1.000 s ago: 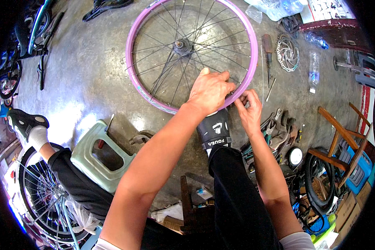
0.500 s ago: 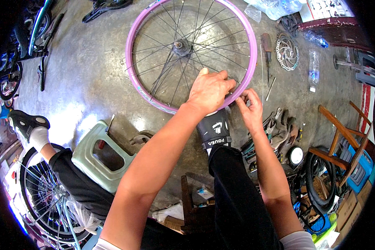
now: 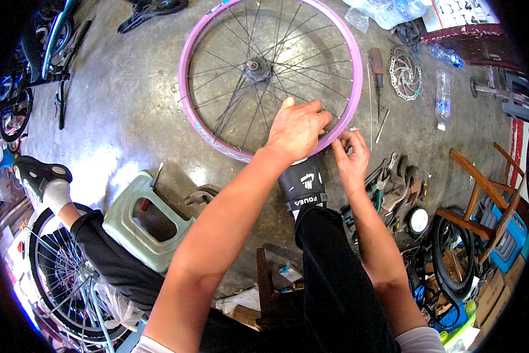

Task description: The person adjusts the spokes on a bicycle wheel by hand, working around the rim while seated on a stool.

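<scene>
A bicycle wheel with a purple rim (image 3: 356,65), black spokes and a central hub (image 3: 257,68) is in front of me, its near edge by my shoe (image 3: 303,183). No tyre is on it. My left hand (image 3: 297,128) is closed at the spokes, just inside the near right part of the rim; its fingertips are mostly hidden. Against the outer side of that same part, my right hand (image 3: 351,156) has thumb and fingers drawn together. Whatever is between them is too small to make out.
Right of the wheel lie a screwdriver (image 3: 377,67), a brake disc (image 3: 406,73) and a plastic bottle (image 3: 443,100). Nearer are piled hand tools (image 3: 388,182) and a wooden frame (image 3: 470,194). A pale green stool (image 3: 129,226) stands at left, beside another spoked wheel (image 3: 38,259).
Both hands stay at the same part of the rim. My right fingers have shifted very slightly; the small drift of the whole scene comes from the view moving.
</scene>
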Available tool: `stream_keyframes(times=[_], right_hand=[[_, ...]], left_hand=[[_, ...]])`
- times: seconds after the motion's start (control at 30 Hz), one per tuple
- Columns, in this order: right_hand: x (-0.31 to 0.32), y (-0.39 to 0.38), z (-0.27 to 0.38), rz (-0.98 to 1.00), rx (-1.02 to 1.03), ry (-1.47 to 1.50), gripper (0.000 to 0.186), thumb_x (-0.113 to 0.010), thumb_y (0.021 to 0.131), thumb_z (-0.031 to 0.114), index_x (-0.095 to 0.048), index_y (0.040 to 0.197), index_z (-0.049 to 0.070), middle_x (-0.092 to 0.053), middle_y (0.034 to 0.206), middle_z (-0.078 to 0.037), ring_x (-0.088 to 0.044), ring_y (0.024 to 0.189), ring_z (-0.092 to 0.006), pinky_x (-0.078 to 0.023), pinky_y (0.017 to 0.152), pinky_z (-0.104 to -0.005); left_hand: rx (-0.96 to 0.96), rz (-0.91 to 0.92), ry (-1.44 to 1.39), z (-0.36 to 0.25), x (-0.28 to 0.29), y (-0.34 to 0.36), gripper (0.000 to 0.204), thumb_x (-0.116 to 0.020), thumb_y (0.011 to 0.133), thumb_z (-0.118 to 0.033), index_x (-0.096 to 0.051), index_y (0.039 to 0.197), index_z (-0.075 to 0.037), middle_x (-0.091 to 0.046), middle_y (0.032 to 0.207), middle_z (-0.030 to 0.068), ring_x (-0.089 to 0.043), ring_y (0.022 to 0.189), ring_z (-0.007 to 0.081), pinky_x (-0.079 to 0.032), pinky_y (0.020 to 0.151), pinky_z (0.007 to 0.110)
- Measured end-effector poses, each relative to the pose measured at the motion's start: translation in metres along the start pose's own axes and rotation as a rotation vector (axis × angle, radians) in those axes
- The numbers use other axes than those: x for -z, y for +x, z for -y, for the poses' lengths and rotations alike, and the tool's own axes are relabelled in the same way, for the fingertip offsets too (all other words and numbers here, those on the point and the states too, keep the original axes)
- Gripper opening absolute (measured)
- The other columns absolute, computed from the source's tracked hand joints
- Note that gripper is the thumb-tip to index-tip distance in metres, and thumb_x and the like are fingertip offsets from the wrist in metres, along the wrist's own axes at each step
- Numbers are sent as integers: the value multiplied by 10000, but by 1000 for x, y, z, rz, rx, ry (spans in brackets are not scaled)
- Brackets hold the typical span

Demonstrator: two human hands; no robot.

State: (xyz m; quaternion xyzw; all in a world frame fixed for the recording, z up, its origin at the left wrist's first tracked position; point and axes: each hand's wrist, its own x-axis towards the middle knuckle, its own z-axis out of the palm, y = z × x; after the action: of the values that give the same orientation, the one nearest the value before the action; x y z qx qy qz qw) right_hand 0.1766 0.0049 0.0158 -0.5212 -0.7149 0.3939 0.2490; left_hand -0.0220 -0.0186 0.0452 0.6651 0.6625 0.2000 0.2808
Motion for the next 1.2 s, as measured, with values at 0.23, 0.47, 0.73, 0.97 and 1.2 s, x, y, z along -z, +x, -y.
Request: stream_keyframes(times=[0.23, 0.47, 0.73, 0.97, 1.2], right_hand=[[-15, -13, 3, -112, -112, 96, 105, -758, 911, 53, -684, 947, -11, -522, 772, -32, -483, 680, -133, -428, 630, -300], [-15, -14, 1, -93, -173, 170, 106, -745, 928, 49, -708, 1005, -14, -540, 799, -10, -485, 703, -112, -428, 645, -288], [-15, -24, 22, -113, -314, 341, 149, -731, 962, 74, -729, 1073, -26, -596, 838, 33, -489, 735, -70, -433, 679, -254], [-19, -22, 28, -128, -438, 391, 140, -739, 966, 85, -735, 1048, -29, -592, 791, 59, -467, 697, -35, -390, 623, -217], [-20, -22, 28, -130, -403, 388, 105, -733, 968, 74, -716, 1015, -19, -601, 784, 51, -460, 686, -35, -393, 607, -231]], left_hand=[[-3, 15, 5, 0, 1, 0, 77, -721, 857, -167, -732, 931, -153, -656, 942, 56, -685, 902, 258, -399, 843, 430], [-3, 9, 1, 0, 0, 0, 69, -706, 862, -159, -731, 926, -156, -649, 928, 56, -685, 889, 260, -387, 843, 433], [0, 7, 2, 2, -4, -1, 86, -707, 861, -165, -740, 940, -158, -648, 924, 52, -684, 883, 257, -389, 845, 436], [1, 5, 20, 2, -3, 0, 93, -730, 846, -171, -740, 935, -147, -651, 929, 43, -681, 902, 250, -395, 842, 436], [-12, -28, -1, 0, -5, 1, 112, -743, 839, -184, -750, 947, -156, -650, 918, 42, -680, 911, 246, -395, 841, 442]])
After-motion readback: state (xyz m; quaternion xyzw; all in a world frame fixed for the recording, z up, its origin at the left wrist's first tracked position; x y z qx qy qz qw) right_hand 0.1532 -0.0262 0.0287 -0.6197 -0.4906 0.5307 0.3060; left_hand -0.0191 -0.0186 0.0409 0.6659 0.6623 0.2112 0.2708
